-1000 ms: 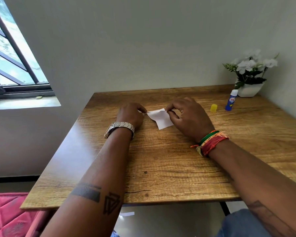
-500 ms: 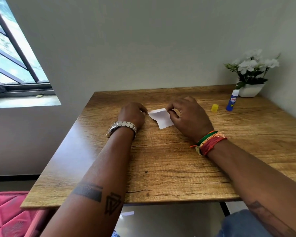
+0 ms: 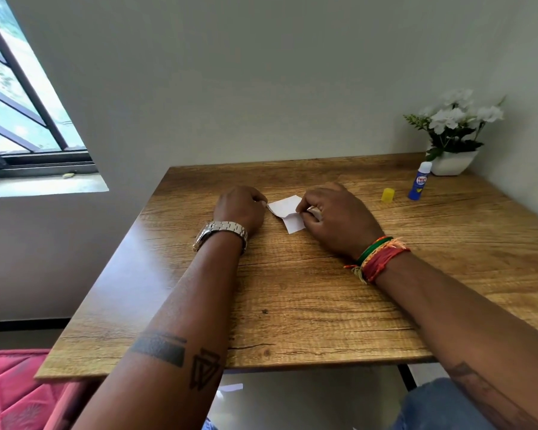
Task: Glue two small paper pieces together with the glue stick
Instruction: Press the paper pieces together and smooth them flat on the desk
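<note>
Pressing two white paper pieces (image 3: pixel 288 212) together on the wooden bench (image 3: pixel 292 290), a person works at the join where the upper sheet overlaps the lower one. The right hand (image 3: pixel 333 221) has its grip closed, thumb and fingertips pinching the right edge of the paper; the left hand (image 3: pixel 239 209) rests curled just beside the paper's left corner, fingertips at its tip, though whether they clamp it cannot be told. Compared with a second ago, the sheets now show a sharper fold line and the right thumb has slid further over the overlap, suggesting the bond is being smoothed down. Well beyond the right grip stand the uncapped glue stick (image 3: pixel 419 181) and its yellow cap (image 3: pixel 388 194), near a potted white flower (image 3: pixel 454 135). The gluing looks close to done.
</note>
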